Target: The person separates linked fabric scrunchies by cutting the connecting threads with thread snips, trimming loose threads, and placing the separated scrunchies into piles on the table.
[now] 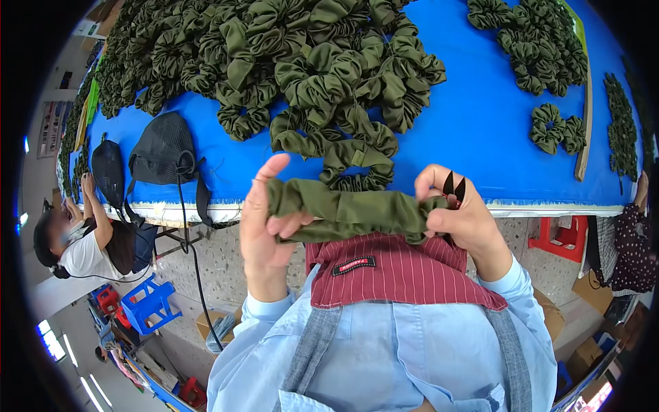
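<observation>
A dark green fabric scrunchie (374, 211) is stretched sideways between my two hands, in front of my body. My left hand (264, 230) has its fingers through the loop at one end, curled against the fabric, while the thumb points up. At the other end, my right hand (473, 223) pinches the scrunchie between thumb and fingers. Small thread snips (454, 185) with dark pointed blades also sit in my right hand, their handle mostly hidden by it. Just beyond, a loose green scrunchie (357, 165) lies on the blue table (453, 147).
A large heap of green scrunchies (309, 62) covers the table ahead; a smaller pile (542, 48) lies right, beside a wooden strip (585, 130). Black mesh bags (165, 147) and a hanging cord (189, 261) are left. A co-worker (82, 240) sits left; another person's dotted sleeve (631, 237) shows right.
</observation>
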Demonstrator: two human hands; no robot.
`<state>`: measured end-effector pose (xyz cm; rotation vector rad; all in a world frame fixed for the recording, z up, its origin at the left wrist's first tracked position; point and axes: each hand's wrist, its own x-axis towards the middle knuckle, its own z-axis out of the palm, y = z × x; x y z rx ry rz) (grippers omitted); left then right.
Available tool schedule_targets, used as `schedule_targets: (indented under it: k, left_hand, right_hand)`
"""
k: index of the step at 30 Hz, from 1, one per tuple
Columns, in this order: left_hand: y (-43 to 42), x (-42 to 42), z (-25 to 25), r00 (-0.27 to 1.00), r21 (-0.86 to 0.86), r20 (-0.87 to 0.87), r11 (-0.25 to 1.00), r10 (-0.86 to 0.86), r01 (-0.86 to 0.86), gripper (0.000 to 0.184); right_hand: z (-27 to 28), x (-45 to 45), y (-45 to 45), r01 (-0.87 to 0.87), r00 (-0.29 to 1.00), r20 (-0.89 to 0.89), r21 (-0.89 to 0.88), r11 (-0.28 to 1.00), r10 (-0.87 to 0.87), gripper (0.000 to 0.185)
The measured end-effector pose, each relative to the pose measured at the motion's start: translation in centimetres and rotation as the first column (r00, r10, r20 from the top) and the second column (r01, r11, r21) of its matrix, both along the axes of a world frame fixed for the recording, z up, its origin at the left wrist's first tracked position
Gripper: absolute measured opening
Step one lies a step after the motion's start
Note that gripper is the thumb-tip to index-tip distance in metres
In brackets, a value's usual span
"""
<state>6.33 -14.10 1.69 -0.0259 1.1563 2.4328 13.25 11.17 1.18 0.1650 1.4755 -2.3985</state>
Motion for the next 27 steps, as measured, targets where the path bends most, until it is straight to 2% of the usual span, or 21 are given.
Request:
schedule_targets:
  k: [1, 3, 4, 5, 6, 8, 9, 11, 12, 14, 16, 17, 18, 19, 21, 23, 24, 26, 27]
  left_hand:
    - [0.8, 0.6, 0.2, 1.000, -0.097, 0.028, 0.995, -0.012, 0.015, 0.035]
    - [3.0, 2.2, 0.0, 0.978, -0.443, -0.032, 0.880, -0.208, 0.173, 0.037]
    - [4.0, 2.4, -0.7, 0.977, -0.443, -0.033, 0.880, -0.209, 0.173, 0.037]
    - [5.0, 2.5, -1.9, 0.892, -0.523, -0.379, 0.852, -0.246, 0.012, 0.040]
    - [5.4, 2.6, -2.6, 0.686, -0.537, -0.667, 0.826, -0.292, -0.170, 0.043]
    - [4.6, 2.5, -0.9, 0.828, -0.598, -0.439, 0.801, -0.350, 0.021, 0.047]
    - [3.9, 2.3, -1.1, 0.830, -0.599, -0.436, 0.801, -0.347, 0.020, 0.047]
    - [2.1, 1.8, -1.5, 0.749, -0.645, -0.472, 0.761, -0.465, 0.065, 0.045]
    - [1.6, 1.4, -1.3, 0.749, -0.646, -0.474, 0.760, -0.464, 0.062, 0.045]
    - [1.0, 0.8, -0.7, 0.843, -0.567, -0.285, 0.789, -0.456, 0.235, 0.044]
    - [0.7, 0.9, -0.4, 0.883, -0.439, -0.065, 0.808, -0.464, 0.392, 0.044]
    - [0.9, 1.1, -0.6, 0.883, -0.439, -0.063, 0.808, -0.465, 0.394, 0.044]
    - [1.6, 1.1, -1.1, 0.871, -0.490, -0.200, 0.816, -0.448, 0.307, 0.043]
    - [2.3, 1.1, -1.6, 0.840, -0.527, -0.333, 0.823, -0.429, 0.211, 0.043]
    - [3.3, 0.7, -2.3, 0.720, -0.560, -0.571, 0.828, -0.393, 0.008, 0.042]
    - [2.6, -0.8, -1.7, 0.632, -0.685, -0.678, 0.635, -0.376, -0.357, 0.033]
    - [2.8, -1.2, -1.7, 0.634, -0.688, -0.675, 0.632, -0.377, -0.357, 0.033]
    - [3.4, -1.6, -1.7, 0.689, -0.758, -0.627, 0.488, -0.362, -0.433, 0.024]
    - [3.3, -1.6, -1.7, 0.686, -0.755, -0.631, 0.493, -0.363, -0.433, 0.024]
  right_hand:
    - [0.3, 0.1, 0.0, -0.064, 0.998, -0.016, 0.126, 0.990, 0.067, 0.031]
    - [1.3, -0.6, -1.7, -0.140, 0.989, -0.007, 0.248, 0.959, 0.147, 0.035]
    - [1.4, -0.7, -2.7, -0.139, 0.989, -0.008, 0.248, 0.959, 0.146, 0.035]
    - [1.3, -0.7, -3.7, -0.041, 0.993, -0.091, 0.351, 0.935, 0.078, 0.035]
    - [1.2, -0.6, -4.1, 0.061, 0.984, -0.179, 0.442, 0.895, 0.022, 0.035]
    - [1.6, -0.6, -3.9, 0.003, 0.999, -0.038, 0.376, 0.927, 0.012, 0.032]
    - [1.6, -0.5, -3.1, -0.001, 0.999, -0.036, 0.375, 0.927, 0.016, 0.032]
    - [1.2, 0.3, -0.6, -0.019, 0.994, 0.108, 0.312, 0.950, -0.015, 0.028]
    - [1.1, 0.4, -0.2, -0.020, 0.994, 0.106, 0.311, 0.950, -0.013, 0.028]
    - [0.4, 1.1, 0.1, -0.004, 0.999, 0.041, 0.307, 0.952, -0.009, 0.027]
    - [-0.1, 2.2, 0.6, 0.013, 1.000, -0.009, 0.299, 0.954, -0.011, 0.026]
    - [-0.1, 2.3, 1.1, 0.041, 0.999, 0.013, 0.335, 0.941, -0.048, 0.029]
    - [0.0, 2.1, 1.7, 0.067, 0.996, 0.025, 0.373, 0.926, -0.082, 0.032]
    - [0.3, 2.3, 2.3, 0.283, 0.959, -0.122, 0.327, 0.902, -0.256, 0.033]
    - [0.4, 3.7, 6.5, 0.502, 0.863, -0.188, 0.412, 0.760, -0.469, 0.032]
    - [0.6, 4.1, 11.8, 0.779, 0.627, -0.405, 0.348, 0.522, -0.666, 0.035]
    - [2.5, 4.1, 12.8, 0.864, 0.484, -0.354, 0.340, 0.372, -0.801, 0.040]
    - [2.5, 3.7, 16.7, 0.893, 0.377, -0.549, 0.428, 0.136, -0.746, 0.042]
    - [2.3, 3.4, 16.7, 0.905, 0.311, -0.578, 0.421, 0.051, -0.755, 0.039]
